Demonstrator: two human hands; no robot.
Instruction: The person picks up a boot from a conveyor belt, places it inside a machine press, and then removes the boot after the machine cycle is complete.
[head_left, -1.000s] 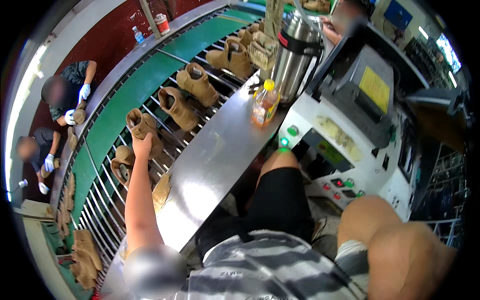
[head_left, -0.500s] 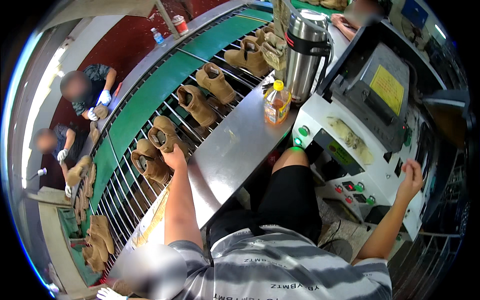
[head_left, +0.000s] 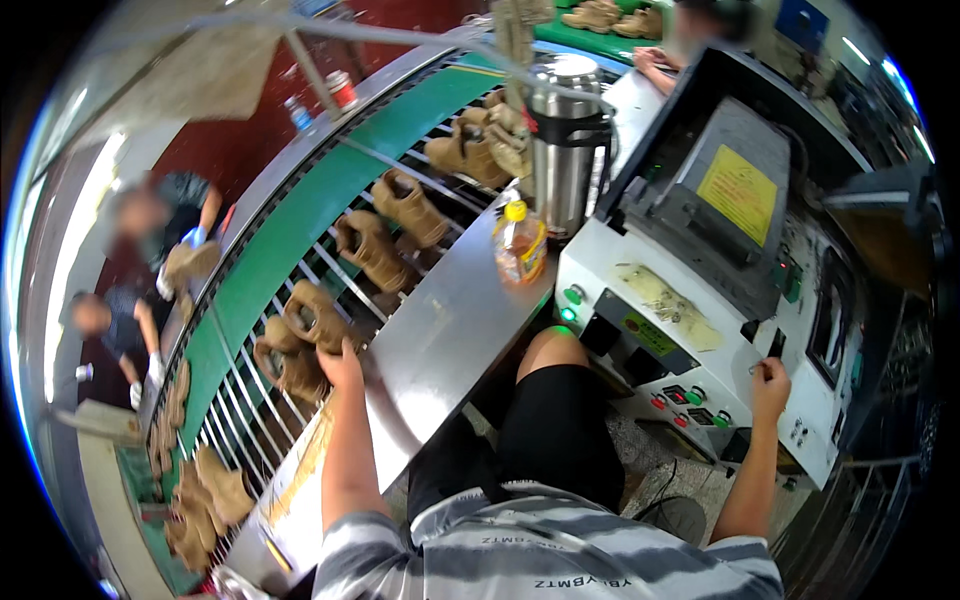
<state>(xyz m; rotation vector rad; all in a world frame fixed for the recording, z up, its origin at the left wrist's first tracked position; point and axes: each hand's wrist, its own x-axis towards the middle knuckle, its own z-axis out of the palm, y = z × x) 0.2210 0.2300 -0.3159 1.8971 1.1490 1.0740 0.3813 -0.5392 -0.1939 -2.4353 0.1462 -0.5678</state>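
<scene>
One tan, suede-looking ankle boot with an open collar [head_left: 316, 318] is over the rack of slim, silvery metal rods [head_left: 352, 288], its near end held between the fingers of the left hand [head_left: 342, 368]. If drawn sideways it could snag or topple its neighbour, another tan, matte ankle boot [head_left: 285, 370], since the two crowd together; it might also slip, as only one end is gripped. It looks even in colour, its shaft short, its mouth a round hollow, its near end partly covered by the hand; whether it bears fully on the rods, I cannot tell. Beside the rack, the polished, grey steel bench [head_left: 440, 310] carries an amber-filled clear plastic bottle with a yellow cap [head_left: 520, 250], which a wide swing could knock over. Farther off, the right hand [head_left: 768, 388] is at a boxy, white metal machine [head_left: 735, 365], its fingers curled narrow, though whether they pinch anything I cannot tell; a careless drop could press one of the round, green and red buttons [head_left: 695, 396]
</scene>
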